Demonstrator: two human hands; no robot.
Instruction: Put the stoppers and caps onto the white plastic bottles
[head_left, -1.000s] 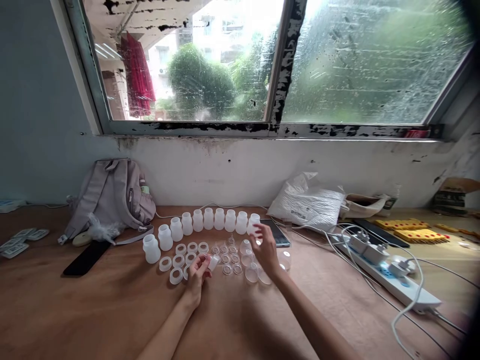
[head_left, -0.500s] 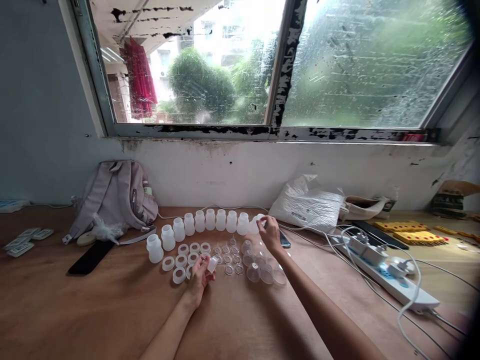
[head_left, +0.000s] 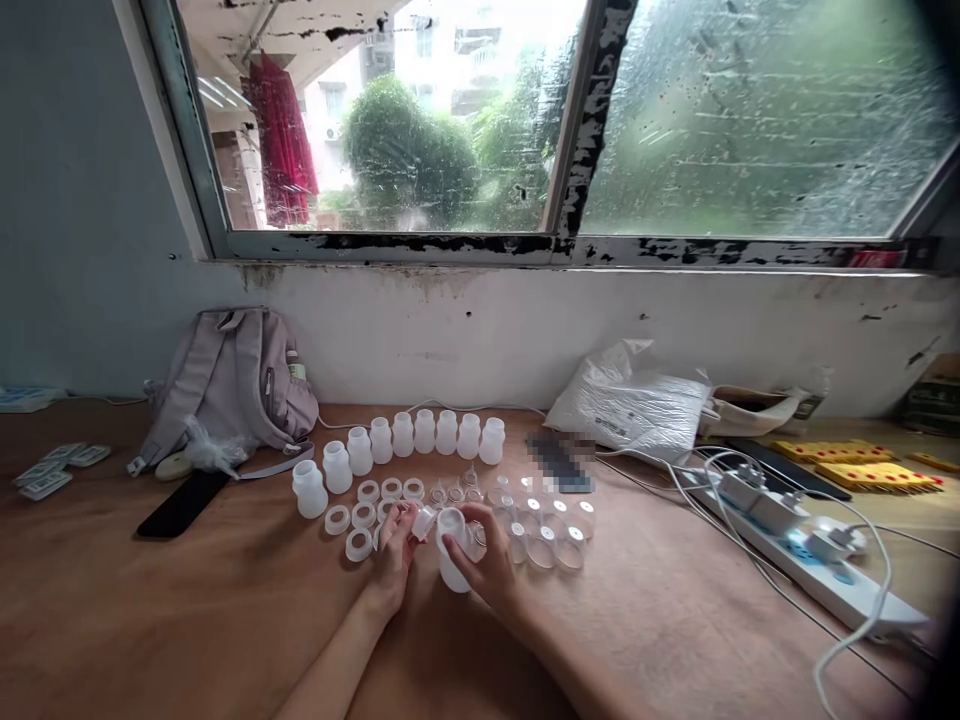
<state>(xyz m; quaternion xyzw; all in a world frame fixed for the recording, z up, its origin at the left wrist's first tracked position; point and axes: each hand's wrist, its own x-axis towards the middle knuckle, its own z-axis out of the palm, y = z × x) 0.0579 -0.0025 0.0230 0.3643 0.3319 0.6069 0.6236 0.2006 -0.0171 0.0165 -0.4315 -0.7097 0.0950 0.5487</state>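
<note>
My right hand (head_left: 489,562) holds a small white plastic bottle (head_left: 451,555) over the wooden table (head_left: 225,620), close in front of me. My left hand (head_left: 394,555) pinches a small translucent cap-like piece (head_left: 424,522) right beside the bottle's mouth. Behind the hands stands a curved row of white bottles (head_left: 405,440). Several white rings (head_left: 364,515) lie left of the hands. Small clear rings (head_left: 454,493) and several clear dome caps (head_left: 551,530) lie to the right.
A grey backpack (head_left: 232,385) leans on the wall at left, with a black phone (head_left: 182,503) in front of it. A blurred phone (head_left: 559,460), a plastic bag (head_left: 637,405), a white power strip (head_left: 810,545) with cables and yellow parts (head_left: 862,462) lie at right.
My right hand reached to the far end of the bottle row, took a bottle and brought it back to my left hand. The left hand kept its small piece.
</note>
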